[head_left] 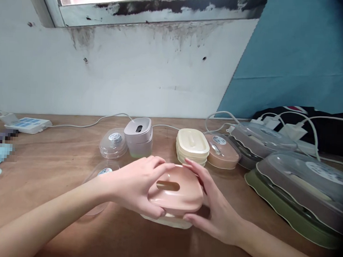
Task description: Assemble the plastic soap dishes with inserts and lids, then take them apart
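Note:
Both my hands grip a pink plastic piece (pixel 182 190) with rounded corners and an oval slot in its top face. My left hand (pixel 142 184) wraps its left side, thumb along the near edge. On the opposite side, the fingers and thumb of my right hand (pixel 213 203) close round the edge. Under the pink piece a cream plastic piece (pixel 171 221) shows partly; whether the two touch is hidden. Just beyond stands a stack of cream containers (pixel 193 141). Left of it are stacked pale lilac containers (pixel 138 136), the top one with a dark slot.
Two clear round lids (pixel 113 144) lie left, one partly behind my left arm. At right are a pink container with a clear lid (pixel 223 150) and large lidded trays (pixel 306 189). A power strip (pixel 29 125) and white cables run along the wall (pixel 134 76).

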`<state>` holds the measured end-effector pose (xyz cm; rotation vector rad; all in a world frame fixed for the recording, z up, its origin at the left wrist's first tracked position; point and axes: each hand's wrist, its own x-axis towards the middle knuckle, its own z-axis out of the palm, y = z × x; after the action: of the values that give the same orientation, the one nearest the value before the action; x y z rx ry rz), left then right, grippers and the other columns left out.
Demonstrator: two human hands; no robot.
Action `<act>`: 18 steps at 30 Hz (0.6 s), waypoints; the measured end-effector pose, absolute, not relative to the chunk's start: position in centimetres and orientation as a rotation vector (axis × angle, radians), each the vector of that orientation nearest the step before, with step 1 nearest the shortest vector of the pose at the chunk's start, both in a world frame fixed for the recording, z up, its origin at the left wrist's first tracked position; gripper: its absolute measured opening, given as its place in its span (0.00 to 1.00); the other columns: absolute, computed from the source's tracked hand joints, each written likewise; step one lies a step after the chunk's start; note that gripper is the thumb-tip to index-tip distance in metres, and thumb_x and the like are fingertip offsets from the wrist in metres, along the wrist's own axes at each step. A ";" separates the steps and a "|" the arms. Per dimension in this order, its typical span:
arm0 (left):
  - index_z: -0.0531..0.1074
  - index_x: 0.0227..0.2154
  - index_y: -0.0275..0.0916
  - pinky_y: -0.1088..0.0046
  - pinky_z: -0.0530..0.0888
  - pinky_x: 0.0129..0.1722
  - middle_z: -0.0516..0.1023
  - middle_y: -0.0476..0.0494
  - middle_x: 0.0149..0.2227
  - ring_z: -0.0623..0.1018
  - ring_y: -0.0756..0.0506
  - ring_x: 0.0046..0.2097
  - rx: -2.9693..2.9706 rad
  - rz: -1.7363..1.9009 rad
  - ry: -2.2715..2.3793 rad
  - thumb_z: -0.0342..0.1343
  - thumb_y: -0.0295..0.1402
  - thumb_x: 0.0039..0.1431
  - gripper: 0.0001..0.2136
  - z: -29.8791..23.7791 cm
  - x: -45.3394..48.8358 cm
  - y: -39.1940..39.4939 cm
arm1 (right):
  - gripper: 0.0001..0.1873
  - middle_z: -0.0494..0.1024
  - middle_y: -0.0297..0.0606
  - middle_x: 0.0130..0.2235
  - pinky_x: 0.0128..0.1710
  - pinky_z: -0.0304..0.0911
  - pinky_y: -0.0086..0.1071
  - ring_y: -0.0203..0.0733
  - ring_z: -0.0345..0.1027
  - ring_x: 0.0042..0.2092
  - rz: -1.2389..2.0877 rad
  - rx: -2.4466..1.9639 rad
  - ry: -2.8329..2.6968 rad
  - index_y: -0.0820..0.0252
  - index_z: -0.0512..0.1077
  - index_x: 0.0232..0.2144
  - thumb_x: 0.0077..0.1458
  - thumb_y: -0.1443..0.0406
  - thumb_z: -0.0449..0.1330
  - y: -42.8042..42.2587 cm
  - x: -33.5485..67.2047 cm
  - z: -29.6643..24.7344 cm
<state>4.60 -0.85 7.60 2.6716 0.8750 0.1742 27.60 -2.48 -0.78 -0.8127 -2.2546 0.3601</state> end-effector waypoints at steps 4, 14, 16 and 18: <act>0.61 0.51 0.42 0.60 0.69 0.47 0.67 0.39 0.49 0.68 0.38 0.51 2.552 0.577 1.499 0.54 0.42 0.48 0.26 10.0 3.0 0.1 | 0.46 0.44 0.51 0.64 0.60 0.48 0.48 0.52 0.39 0.64 0.454 -0.837 -2.258 0.57 0.33 0.63 0.53 0.57 0.57 -2.2 27.9 -0.7; 0.63 0.49 0.34 0.58 0.70 0.41 0.68 0.27 0.49 0.70 0.29 0.50 2.064 0.211 2.324 0.38 0.59 0.51 0.35 11.8 2.9 7.2 | 0.30 0.52 0.42 0.63 0.58 0.48 0.54 0.55 0.37 0.65 0.614 -0.659 -2.735 0.53 0.62 0.52 0.44 0.68 0.59 -2.4 27.1 1.3; 0.63 0.49 0.34 0.57 0.70 0.42 0.69 0.27 0.49 0.70 0.29 0.50 2.053 0.204 2.354 0.36 0.60 0.51 0.36 11.4 3.4 7.7 | 0.22 0.57 0.41 0.61 0.57 0.51 0.52 0.54 0.40 0.64 0.589 -0.674 -2.746 0.54 0.68 0.47 0.46 0.66 0.59 -2.4 27.0 1.4; 0.63 0.49 0.34 0.57 0.69 0.42 0.68 0.26 0.49 0.70 0.29 0.50 2.040 0.209 2.383 0.34 0.61 0.51 0.37 11.2 3.6 8.0 | 0.18 0.60 0.41 0.59 0.55 0.55 0.51 0.54 0.45 0.62 0.518 -0.702 -2.749 0.53 0.69 0.45 0.49 0.60 0.59 -2.4 26.9 1.2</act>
<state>3.63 7.96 11.19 2.0399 2.3828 0.2091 26.89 -2.42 1.17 -0.7021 -2.7487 0.5181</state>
